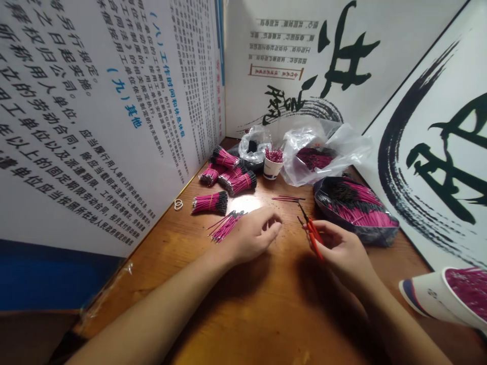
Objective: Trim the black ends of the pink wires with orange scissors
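My left hand [254, 234] rests palm down on the wooden table [243, 314], fingers curled loosely, right beside a small loose pile of pink wires [225, 225]; whether it holds anything is hidden. My right hand [342, 248] is closed on red-handled tweezers [311, 232] whose tips point up and left. A few loose pink wires [287, 198] lie just beyond the tweezers. Several tied bundles of pink wires with black ends [228, 177] lie further back on the left.
A tray heaped with pink wires [355, 208] sits at right. Behind are plastic bags [323, 152] and a paper cup of wires [272, 165]. Another cup [452, 296] lies at the lower right. A rubber band [178, 204] lies by the printed board [95, 126]. Boards wall in the table.
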A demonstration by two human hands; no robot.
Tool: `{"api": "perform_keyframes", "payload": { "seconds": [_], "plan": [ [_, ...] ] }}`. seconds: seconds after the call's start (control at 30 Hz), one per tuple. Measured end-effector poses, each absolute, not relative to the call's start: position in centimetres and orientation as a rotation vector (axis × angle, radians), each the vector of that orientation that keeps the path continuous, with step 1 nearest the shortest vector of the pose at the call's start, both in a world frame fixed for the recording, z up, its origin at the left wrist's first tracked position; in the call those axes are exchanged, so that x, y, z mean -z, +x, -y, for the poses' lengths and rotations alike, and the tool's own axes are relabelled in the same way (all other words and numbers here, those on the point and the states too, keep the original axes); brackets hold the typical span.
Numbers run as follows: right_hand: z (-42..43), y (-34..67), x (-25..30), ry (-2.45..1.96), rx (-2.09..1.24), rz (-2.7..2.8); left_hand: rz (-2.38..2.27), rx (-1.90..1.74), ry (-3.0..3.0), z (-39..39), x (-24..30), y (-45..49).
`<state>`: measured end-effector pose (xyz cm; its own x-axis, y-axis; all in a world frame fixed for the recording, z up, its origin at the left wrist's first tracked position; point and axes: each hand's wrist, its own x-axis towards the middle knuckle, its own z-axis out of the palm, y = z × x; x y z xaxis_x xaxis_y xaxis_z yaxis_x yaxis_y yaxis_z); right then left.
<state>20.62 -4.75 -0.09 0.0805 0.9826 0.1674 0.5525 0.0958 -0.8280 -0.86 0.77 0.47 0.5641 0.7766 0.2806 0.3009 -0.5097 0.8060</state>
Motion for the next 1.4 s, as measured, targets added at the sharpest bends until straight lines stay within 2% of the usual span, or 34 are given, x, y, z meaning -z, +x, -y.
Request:
{"api": "perform_keyframes", "payload": {
  "seconds": [0.13,0.4,0.7,1.4],
  "plan": [
    [5.5,18.8,-0.9,-1.391,-0.924,1.464,-0.698,-0.868,1.741,0.1,-0.8,-0.1],
    [5.9,17.6,-0.5,-1.362,-1.041,1.518,-0.629,-0.886,1.569,0.5,-0.7,0.5],
    [6.2,18.8,0.3,-1.483,-0.597,1.806,-0.825,-1.100,1.605,-0.6,-0.6,-0.2],
    [6.4,18.4,-0.5,-1.531,-0.637,1.930,-0.849,-1.140,1.636,-0.9,0.0,-0.2]
  ]
}}
